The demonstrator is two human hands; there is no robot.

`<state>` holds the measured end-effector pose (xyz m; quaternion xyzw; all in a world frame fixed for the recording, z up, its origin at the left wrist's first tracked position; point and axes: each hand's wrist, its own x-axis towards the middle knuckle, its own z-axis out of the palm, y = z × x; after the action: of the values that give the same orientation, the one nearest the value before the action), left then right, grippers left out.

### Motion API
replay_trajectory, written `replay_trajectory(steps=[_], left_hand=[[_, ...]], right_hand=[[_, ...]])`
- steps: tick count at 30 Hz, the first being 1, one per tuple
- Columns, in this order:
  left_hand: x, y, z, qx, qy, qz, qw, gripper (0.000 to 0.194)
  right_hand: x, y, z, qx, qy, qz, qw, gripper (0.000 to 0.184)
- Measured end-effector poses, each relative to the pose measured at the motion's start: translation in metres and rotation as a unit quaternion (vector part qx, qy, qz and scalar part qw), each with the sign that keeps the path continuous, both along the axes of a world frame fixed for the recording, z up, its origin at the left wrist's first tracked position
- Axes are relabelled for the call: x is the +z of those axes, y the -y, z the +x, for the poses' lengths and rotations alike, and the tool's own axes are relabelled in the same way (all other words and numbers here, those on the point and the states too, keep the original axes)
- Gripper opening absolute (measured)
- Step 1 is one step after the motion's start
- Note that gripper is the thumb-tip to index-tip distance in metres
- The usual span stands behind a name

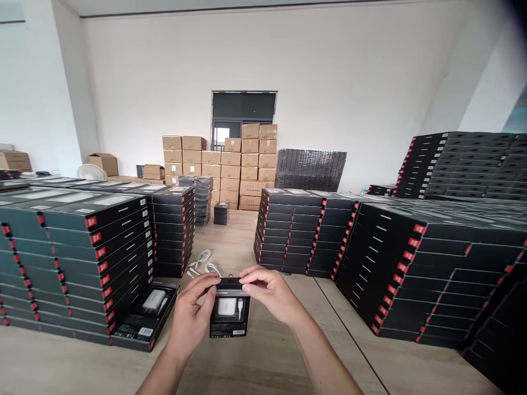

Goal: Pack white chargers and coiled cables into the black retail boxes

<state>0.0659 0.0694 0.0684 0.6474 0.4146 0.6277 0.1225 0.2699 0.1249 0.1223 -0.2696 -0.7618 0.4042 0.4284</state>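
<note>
I hold a small black retail box (pixel 229 314) with a clear window showing a white charger, upright above the wooden table (pixel 263 351). My left hand (pixel 193 315) grips its left side and top corner. My right hand (pixel 269 293) pinches the box's top edge near the hang tab. A second, similar black box (pixel 145 319) lies flat on the table left of my hands, leaning by a stack. White cables (pixel 203 263) lie on the table just beyond the held box.
Tall stacks of black boxes with red tabs stand at the left (pixel 78 258), centre (pixel 296 233) and right (pixel 436 269). Brown cartons (pixel 242 164) are piled at the back wall by a dark doorway, next to stacked dark trays (pixel 310 170). A white fan (pixel 91 172) sits far left.
</note>
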Motion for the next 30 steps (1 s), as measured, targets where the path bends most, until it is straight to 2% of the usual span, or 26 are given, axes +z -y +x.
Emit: replay_trajectory(steps=[4, 9, 12, 15, 18, 20, 22, 24, 27, 30], left_hand=[[0.002, 0.002, 0.0, 0.008, -0.008, 0.0, 1.0, 0.022], [0.0, 0.005, -0.003, 0.017, -0.042, 0.0, 0.999, 0.023], [-0.003, 0.006, -0.001, 0.022, -0.069, -0.005, 0.997, 0.025], [-0.006, 0.008, 0.011, 0.073, -0.111, -0.022, 0.991, 0.052], [-0.008, 0.013, 0.027, 0.151, -0.174, -0.046, 0.972, 0.087], [-0.008, 0.015, 0.032, 0.186, -0.237, -0.064, 0.951, 0.093], [-0.006, 0.015, 0.026, 0.204, -0.3, -0.086, 0.928, 0.087], [-0.002, 0.013, 0.009, 0.222, -0.338, -0.116, 0.907, 0.08], [0.005, 0.009, -0.029, 0.264, -0.345, -0.191, 0.88, 0.072], [0.009, 0.001, -0.066, 0.259, -0.343, -0.283, 0.858, 0.068]], right_hand=[[0.002, 0.002, 0.0, -0.003, 0.004, -0.013, 1.0, 0.012], [0.001, 0.002, 0.007, 0.021, 0.057, -0.032, 0.998, 0.015], [-0.002, 0.002, 0.008, 0.004, 0.064, -0.028, 0.998, 0.019], [-0.006, 0.0, -0.001, -0.061, 0.04, -0.016, 0.997, 0.021], [-0.016, -0.004, -0.016, -0.105, -0.035, -0.077, 0.991, 0.032], [-0.029, -0.007, -0.028, -0.098, -0.079, -0.138, 0.982, 0.042], [-0.047, -0.01, -0.039, -0.096, -0.079, -0.158, 0.98, 0.047], [-0.069, -0.009, -0.048, -0.119, -0.046, -0.112, 0.985, 0.043], [-0.098, -0.006, -0.056, -0.13, 0.028, 0.007, 0.991, 0.028], [-0.112, -0.004, -0.058, -0.129, 0.114, 0.098, 0.98, 0.027]])
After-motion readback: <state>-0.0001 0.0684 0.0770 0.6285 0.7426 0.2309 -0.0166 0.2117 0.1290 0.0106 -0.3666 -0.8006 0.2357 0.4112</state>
